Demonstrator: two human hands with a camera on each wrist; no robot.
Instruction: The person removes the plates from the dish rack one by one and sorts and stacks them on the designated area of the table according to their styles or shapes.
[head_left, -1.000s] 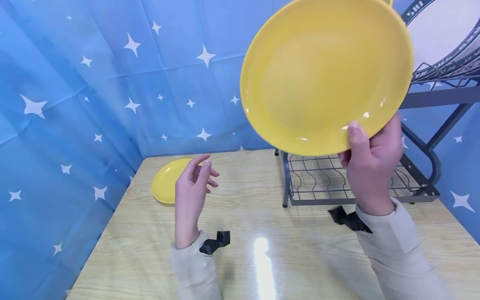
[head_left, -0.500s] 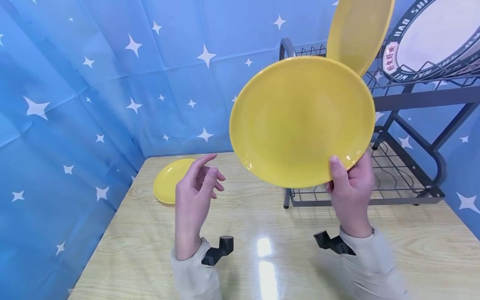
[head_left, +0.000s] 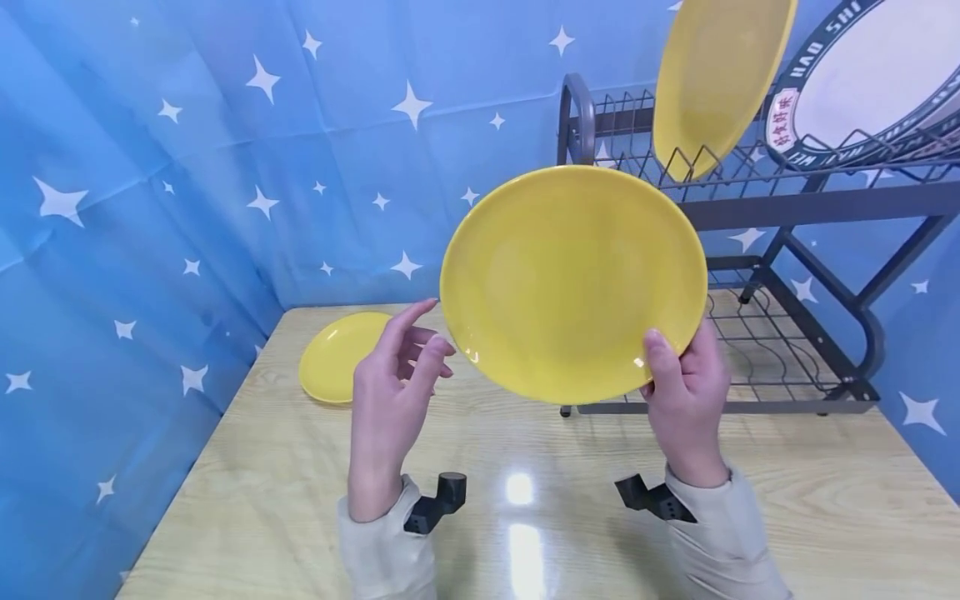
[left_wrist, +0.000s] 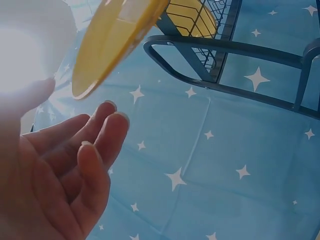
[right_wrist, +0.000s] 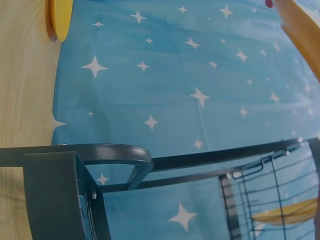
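Observation:
A large yellow plate [head_left: 573, 283] is held up in the air above the table, its face toward the head camera. My right hand [head_left: 690, 400] pinches its lower right rim, thumb on the front and fingers behind. Close to the plate's left rim is my left hand [head_left: 397, 400], fingers relaxed and slightly bent, with nothing in it. From the left wrist view, a gap shows between those fingers [left_wrist: 112, 130] and the plate [left_wrist: 110, 45]. In the right wrist view only a sliver of the plate [right_wrist: 302, 35] appears at the top right corner.
A second yellow plate [head_left: 333, 358] lies at the table's back left. On the right stands a dark two-tier wire rack [head_left: 825, 200]. Its upper tier bears an upright yellow plate [head_left: 720, 83] and white plates [head_left: 885, 75] with dark lettered rims. A starry blue curtain [head_left: 337, 150] hangs behind.
My right hand has brought the held plate down and left, away from the rack's upper tier and toward my left hand. The left hand has barely moved.

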